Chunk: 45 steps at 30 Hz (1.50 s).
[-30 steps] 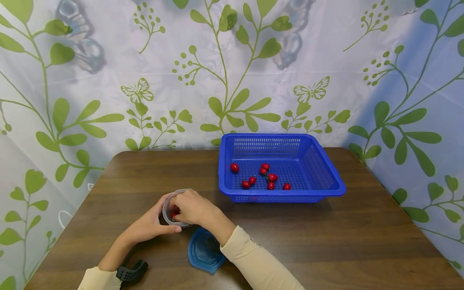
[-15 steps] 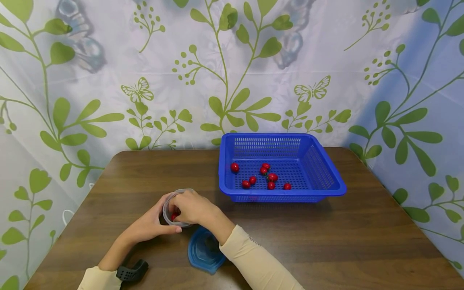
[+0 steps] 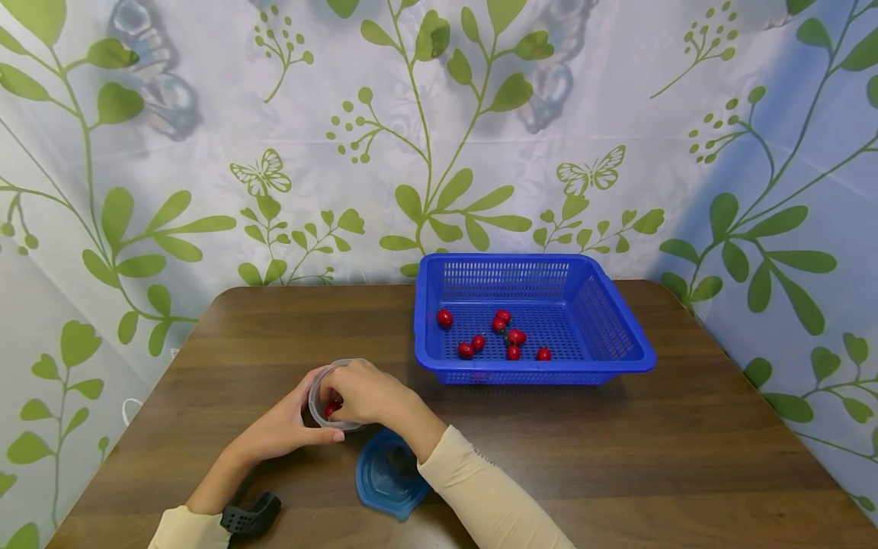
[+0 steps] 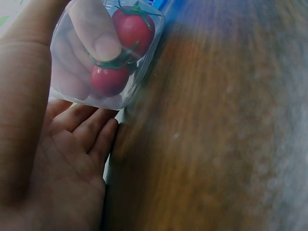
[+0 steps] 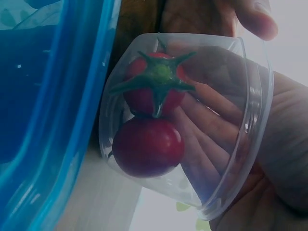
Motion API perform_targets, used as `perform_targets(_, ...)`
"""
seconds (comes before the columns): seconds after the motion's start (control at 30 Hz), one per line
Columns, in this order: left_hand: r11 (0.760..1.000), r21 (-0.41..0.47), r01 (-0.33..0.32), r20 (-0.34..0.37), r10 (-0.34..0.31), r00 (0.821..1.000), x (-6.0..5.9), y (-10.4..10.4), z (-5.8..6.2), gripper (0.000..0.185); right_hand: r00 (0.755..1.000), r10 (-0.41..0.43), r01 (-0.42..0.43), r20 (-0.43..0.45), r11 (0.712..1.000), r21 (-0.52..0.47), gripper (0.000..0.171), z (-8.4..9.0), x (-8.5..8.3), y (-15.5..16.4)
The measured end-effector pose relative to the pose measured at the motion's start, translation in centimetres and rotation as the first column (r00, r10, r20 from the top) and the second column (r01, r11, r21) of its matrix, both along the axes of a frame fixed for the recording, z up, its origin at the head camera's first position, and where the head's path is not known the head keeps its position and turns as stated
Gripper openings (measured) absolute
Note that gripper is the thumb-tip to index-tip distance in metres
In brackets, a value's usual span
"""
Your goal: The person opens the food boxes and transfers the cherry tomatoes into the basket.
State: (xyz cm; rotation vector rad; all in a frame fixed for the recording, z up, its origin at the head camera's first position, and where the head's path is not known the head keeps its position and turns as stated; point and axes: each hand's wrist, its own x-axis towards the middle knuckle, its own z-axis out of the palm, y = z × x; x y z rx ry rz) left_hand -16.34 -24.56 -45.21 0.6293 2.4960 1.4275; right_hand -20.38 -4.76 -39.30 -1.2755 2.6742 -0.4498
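While the small clear plastic cup is cupped by the left hand at lower left of centre in the head view, its mouth is covered by the right hand, fingers curled down into it. Left fingers and thumb are wrapped round the cup wall. Two red cherry tomatoes with green stems are seen inside the cup in both wrist views, one touching the other; a right fingertip is pressed against them. A round blue plastic lid is laid flat on the dark brown wooden table, just beside the right forearm, bottom centre. A blue perforated plastic basket sits right of centre, with loose red tomatoes in it.
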Motion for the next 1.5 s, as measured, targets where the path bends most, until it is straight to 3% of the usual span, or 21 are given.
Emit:
perform_targets(0.27, 1.000, -0.004, -0.007, 0.015, 0.007, 1.000, 0.1, 0.0, 0.0, 0.094, 1.000, 0.022, -0.022, 0.017, 1.000, -0.016, 0.020, 0.4, 0.0, 0.4)
perform_targets(0.6, 0.999, -0.046, -0.013, 0.001, 0.013, 1.000, -0.2, -0.1, -0.3, 0.092, 0.996, -0.003, 0.011, 0.090, 0.996, -0.090, 0.026, 2.3, 0.0, 1.9)
perform_targets(1.07, 1.000, -0.030, -0.009, -0.012, 0.009, 1.000, -0.2, 0.0, -0.3, 0.092, 0.999, -0.021, 0.027, 0.035, 0.982, -0.187, 0.030, 5.9, 0.1, 5.3)
perform_targets(1.33, 1.000, -0.014, 0.014, -0.091, -0.015, 0.996, -0.1, 0.2, -0.3, 0.090, 0.997, -0.052, 0.068, 0.062, 0.952, -0.298, 0.028, 7.0, -0.5, 7.7)
perform_targets(1.5, 1.000, -0.001, 0.018, -0.103, -0.018, 0.995, -0.1, 0.2, -0.4, 0.091, 0.991, -0.107, 0.128, 0.081, 0.930, -0.344, 0.028, 7.6, -1.0, 9.8)
